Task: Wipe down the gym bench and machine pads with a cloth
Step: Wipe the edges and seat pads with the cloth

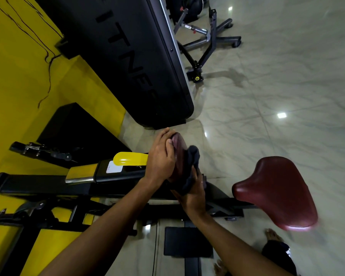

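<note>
A small maroon machine pad stands on edge at the centre of the head view. My left hand grips its far side, fingers curled over the top rim. My right hand holds a dark grey cloth pressed flat against the pad's near face. A larger maroon seat pad sits to the right on the same black and yellow machine frame. The lower part of the small pad is hidden by the cloth.
A big black machine shroud with raised letters stands just beyond the pad. Yellow wall on the left. Another machine's black legs rest on the glossy tile floor. A black footplate and bare feet are below.
</note>
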Available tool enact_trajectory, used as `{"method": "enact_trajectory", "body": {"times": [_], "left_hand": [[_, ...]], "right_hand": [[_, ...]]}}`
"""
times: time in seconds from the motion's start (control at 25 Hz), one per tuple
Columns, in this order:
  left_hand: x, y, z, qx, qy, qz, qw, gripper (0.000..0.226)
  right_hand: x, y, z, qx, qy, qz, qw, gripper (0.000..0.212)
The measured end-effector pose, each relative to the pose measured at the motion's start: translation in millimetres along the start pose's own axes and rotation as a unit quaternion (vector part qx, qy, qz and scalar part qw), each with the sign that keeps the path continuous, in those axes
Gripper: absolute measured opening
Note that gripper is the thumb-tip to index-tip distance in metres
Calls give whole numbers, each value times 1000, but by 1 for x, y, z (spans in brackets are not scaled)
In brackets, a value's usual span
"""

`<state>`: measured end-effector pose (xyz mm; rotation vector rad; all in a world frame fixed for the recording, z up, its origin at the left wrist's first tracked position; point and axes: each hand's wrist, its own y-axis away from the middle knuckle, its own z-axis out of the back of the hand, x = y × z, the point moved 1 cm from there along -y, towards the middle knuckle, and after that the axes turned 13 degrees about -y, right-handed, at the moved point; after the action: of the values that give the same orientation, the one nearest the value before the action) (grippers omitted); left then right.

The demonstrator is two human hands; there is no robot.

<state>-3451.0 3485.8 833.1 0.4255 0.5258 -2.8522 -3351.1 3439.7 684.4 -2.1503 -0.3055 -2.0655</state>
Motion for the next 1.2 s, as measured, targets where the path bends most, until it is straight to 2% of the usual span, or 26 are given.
{"method": "enact_trajectory", "body": {"times": [0.08,0.2,0.32,0.44,0.56,0.72,0.84,0.92,1.04,1.2], "left_hand": [[0,-1,0,1,8,-3,1000,45],[3,-1,-1,-5,14,-5,1000,44],[5,-2,-3,-8,18,-7,1000,43],[4,-3,-3,-9,19,-8,1000,42],[4,-1,-2,-9,28,-11,1000,42],[4,-1,-3,-8,33,-6,999,43],[6,-1,-4,-9,39,-10,999,43],[7,-1,-4,-12,46,-15,999,43],[7,-1,-5,-15,49,-17,999,43],[8,-2,-6,-17,48,-19,999,43]], "right_hand": [[-12,5,5,12,-1,-20,1000,111],[5,7,-2,-24,-16,77,997,113],[44,16,-21,-62,-39,116,990,98],[41,19,-30,-122,-48,115,985,84],[-2,15,-23,-109,-69,77,989,73],[-39,15,-10,-69,-215,-65,972,52],[-48,-11,4,-64,-245,-126,959,52],[-35,-39,12,-64,-224,-155,960,52],[11,-66,14,-70,-209,-129,967,46],[56,-41,-1,-70,-183,-63,979,66]]}}
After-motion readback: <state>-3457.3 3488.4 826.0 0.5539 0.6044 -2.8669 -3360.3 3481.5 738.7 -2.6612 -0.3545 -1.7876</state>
